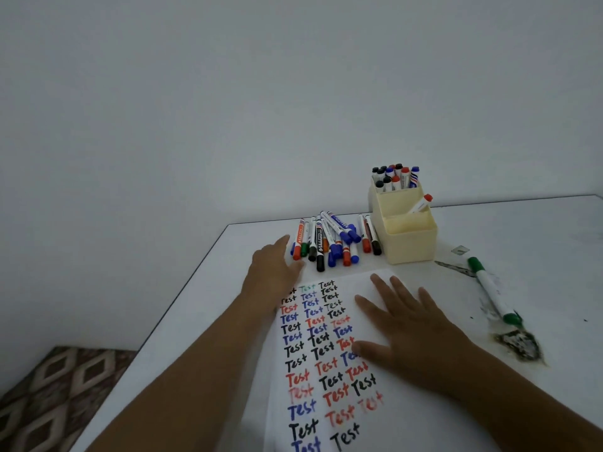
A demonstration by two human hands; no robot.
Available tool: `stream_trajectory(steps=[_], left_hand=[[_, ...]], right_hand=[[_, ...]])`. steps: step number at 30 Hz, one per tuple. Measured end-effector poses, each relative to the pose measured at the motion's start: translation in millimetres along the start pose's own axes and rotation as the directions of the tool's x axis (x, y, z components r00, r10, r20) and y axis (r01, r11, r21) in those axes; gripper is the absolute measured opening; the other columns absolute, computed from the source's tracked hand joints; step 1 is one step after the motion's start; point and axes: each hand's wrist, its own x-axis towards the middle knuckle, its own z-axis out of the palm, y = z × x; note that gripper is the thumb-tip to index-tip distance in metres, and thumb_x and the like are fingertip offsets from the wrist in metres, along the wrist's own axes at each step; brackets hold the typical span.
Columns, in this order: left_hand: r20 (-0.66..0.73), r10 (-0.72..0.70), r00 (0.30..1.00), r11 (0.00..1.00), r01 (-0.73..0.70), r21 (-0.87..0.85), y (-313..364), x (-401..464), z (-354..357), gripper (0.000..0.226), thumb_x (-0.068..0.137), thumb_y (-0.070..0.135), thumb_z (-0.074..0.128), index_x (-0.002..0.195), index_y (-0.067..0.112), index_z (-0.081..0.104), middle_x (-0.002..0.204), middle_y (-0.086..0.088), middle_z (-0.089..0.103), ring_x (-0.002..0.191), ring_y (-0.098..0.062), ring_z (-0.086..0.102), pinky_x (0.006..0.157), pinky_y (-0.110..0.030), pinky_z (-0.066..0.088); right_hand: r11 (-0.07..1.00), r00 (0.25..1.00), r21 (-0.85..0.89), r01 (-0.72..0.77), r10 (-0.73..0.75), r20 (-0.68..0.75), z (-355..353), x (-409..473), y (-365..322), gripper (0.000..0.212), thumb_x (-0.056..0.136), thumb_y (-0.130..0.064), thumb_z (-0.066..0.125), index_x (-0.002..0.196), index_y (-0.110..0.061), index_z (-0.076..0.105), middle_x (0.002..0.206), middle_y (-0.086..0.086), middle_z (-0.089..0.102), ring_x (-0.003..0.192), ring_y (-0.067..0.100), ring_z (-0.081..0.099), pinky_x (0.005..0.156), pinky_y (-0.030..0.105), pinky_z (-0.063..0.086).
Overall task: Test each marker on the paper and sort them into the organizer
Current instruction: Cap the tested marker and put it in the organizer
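1. Down at eight o'clock, a patterned floor (pixel 62 396) in brown and cream shows past the edge of the white table (pixel 182 321).
2. Over at the paper's (pixel 329 415) top left corner, the left hand (pixel 274 269) reaches toward twelve o'clock, fingers straight and loose, gripping nothing; its fingertips sit just beside the near end of the marker pile (pixel 332 239).
3. That pile lies at one o'clock from the left hand: red, blue, green and black caps jumbled together, mostly with caps pointing back at the person.
4. Centre stage, the paper carries three columns of "Test" in black, blue, red and one faint green.
5. Now the right hand (pixel 411 324) lies flat on the paper's right side, fingers spread and straight, pressing the sheet and holding no marker.
6. Up at twelve o'clock from the right hand stands the cream organizer (pixel 408 243), just beside the pile; the rear compartment is packed with upright markers, one red-capped marker (pixel 421 203) leans in the middle one.
7. Far right, at two o'clock from the right hand, a green marker (pixel 489 285) lies alone on the table among dark smudges.
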Motion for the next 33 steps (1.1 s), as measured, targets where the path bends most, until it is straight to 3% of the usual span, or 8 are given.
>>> stream_trajectory(steps=[8,12,15,18,23,27,29,33], left_hand=[[-0.045,0.122,0.991,0.960,-0.107,0.260,11,21,5,0.039,0.087,0.043,0.059,0.124,0.031,0.059,0.090,0.003,0.065,0.083,-0.018,0.061,0.071,-0.037,0.058],[-0.105,0.178,0.979,0.936,-0.135,0.325,6,22,14,0.020,0.092,0.033,0.056,0.102,0.019,0.066,0.083,-0.002,0.066,0.080,-0.022,0.059,0.064,-0.034,0.052],[-0.160,0.171,0.972,0.939,-0.111,0.327,1,21,14,0.026,0.095,0.030,0.052,0.089,0.014,0.071,0.074,-0.001,0.063,0.071,-0.019,0.057,0.059,-0.033,0.048],[-0.269,0.090,0.959,0.984,-0.045,0.171,-5,13,8,0.026,0.095,0.025,0.054,0.093,0.012,0.077,0.075,-0.001,0.068,0.069,-0.015,0.059,0.063,-0.032,0.052],[-0.399,-0.067,0.915,0.981,-0.013,-0.195,1,-32,-9,0.018,0.093,0.021,0.066,0.107,0.020,0.077,0.086,0.016,0.066,0.076,-0.003,0.058,0.067,-0.006,0.039],[-0.147,-0.340,0.929,0.666,0.128,-0.734,19,-60,-15,0.007,0.089,0.023,0.073,0.090,0.026,0.079,0.080,0.010,0.073,0.072,-0.006,0.063,0.066,-0.024,0.053],[-0.027,-0.356,0.934,0.551,0.186,-0.813,25,-67,-15,0.004,0.087,0.025,0.076,0.088,0.025,0.079,0.079,0.005,0.073,0.067,-0.006,0.063,0.065,-0.026,0.056],[0.051,-0.272,0.961,0.523,0.192,-0.831,29,-74,-12,0.005,0.087,0.027,0.076,0.090,0.025,0.080,0.087,-0.008,0.074,0.072,-0.014,0.065,0.071,-0.034,0.058]], right_hand=[[0.999,1.000,0.050,0.005,-0.004,-0.030,-1,-1,-1,0.088,0.079,-0.094,0.009,0.151,-0.053,-0.020,0.148,-0.008,-0.054,0.146,0.020,-0.036,0.122,0.052,-0.013],[0.998,1.000,0.055,0.002,-0.001,-0.024,1,-1,-1,0.088,0.078,-0.094,0.008,0.151,-0.053,-0.020,0.150,-0.008,-0.051,0.148,0.018,-0.034,0.122,0.051,-0.013],[0.999,1.000,0.050,-0.005,0.005,-0.004,0,0,0,0.088,0.078,-0.094,0.007,0.151,-0.052,-0.021,0.153,-0.007,-0.048,0.148,0.018,-0.032,0.123,0.052,-0.012],[0.999,1.000,0.040,-0.008,0.007,0.010,0,1,0,0.089,0.078,-0.094,0.005,0.150,-0.052,-0.023,0.155,-0.007,-0.045,0.149,0.019,-0.031,0.122,0.052,-0.013],[1.000,0.999,0.023,-0.020,0.019,0.026,0,2,-1,0.091,0.078,-0.094,0.005,0.152,-0.049,-0.021,0.164,-0.006,-0.029,0.152,0.021,-0.025,0.123,0.053,-0.011],[0.999,0.999,0.033,-0.033,0.032,0.020,-2,2,-2,0.092,0.077,-0.094,0.005,0.153,-0.048,-0.020,0.165,-0.006,-0.025,0.152,0.021,-0.023,0.124,0.053,-0.008],[0.997,0.998,0.041,-0.059,0.058,0.017,-3,2,-5,0.093,0.077,-0.094,0.006,0.154,-0.047,-0.018,0.166,-0.004,-0.024,0.153,0.022,-0.021,0.124,0.052,-0.007],[0.994,0.996,0.057,-0.091,0.091,0.010,-5,3,-10,0.093,0.077,-0.092,0.006,0.156,-0.045,-0.015,0.167,-0.003,-0.020,0.154,0.025,-0.019,0.124,0.051,-0.006]])
